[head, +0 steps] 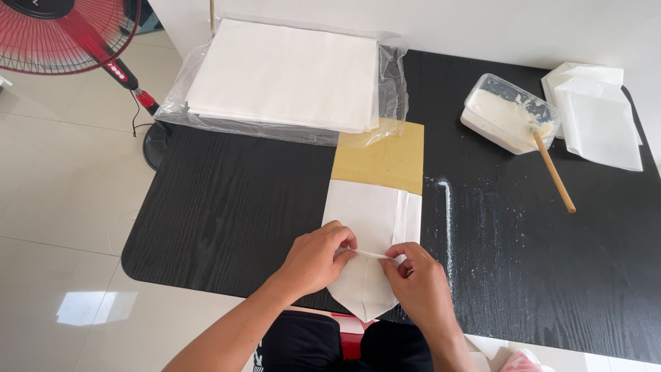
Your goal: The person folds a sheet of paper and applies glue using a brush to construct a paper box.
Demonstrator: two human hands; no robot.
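A white paper sheet [375, 213] folded into a bag shape lies on a brown cardboard strip [385, 162] at the near edge of the black table [227, 207]. Its near end comes to a point that hangs over the table edge. My left hand [318, 258] and my right hand [420, 286] pinch a raised fold of this paper between their fingertips, one on each side.
A stack of white paper in a clear plastic wrap [289, 72] lies at the far left. A plastic tub of white paste [506, 114] with a wooden stick [554, 172] stands far right, beside folded white papers [599, 114]. Paste smears streak the table. A red fan [69, 34] stands on the floor.
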